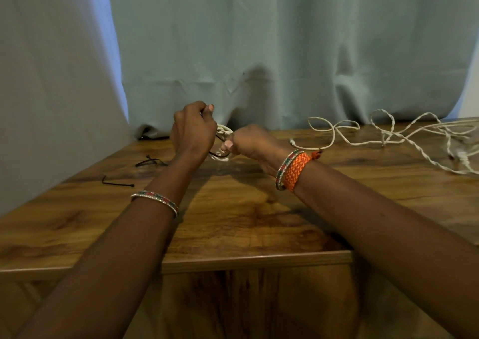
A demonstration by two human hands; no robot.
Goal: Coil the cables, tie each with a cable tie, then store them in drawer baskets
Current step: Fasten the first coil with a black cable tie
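A wooden table (233, 217) stands against a pale blue-grey curtain (285, 40), and we work at its far edge with both arms stretched forward. Our right hand (250, 143) is curled tight around a small white coiled cable (224, 131), gripping the bundle so the loops stay together. Our left hand (193, 129) is raised just beside it, thumb and fingers pinched on the free end of a thin dark cable tie (219, 152), which loops under the bundle and runs up into that pinch. The two hands are almost touching, with the coil between them. We judge that this is the tying step for this cable: the coil is made and the tie seems to be around it, though we cannot tell whether its tail is already through the head. The next move probably calls for a steady pull on the tail with the left hand while the right keeps the loops from springing apart. To the left on the table lie two spare dark ties, one nearer the hands (150, 161) and one closer to us (116, 182). To the right, well apart from the hands, loose white cables (388, 134) sprawl uncoiled and partly twisted together, so more coiling remains. No drawer baskets are in view.
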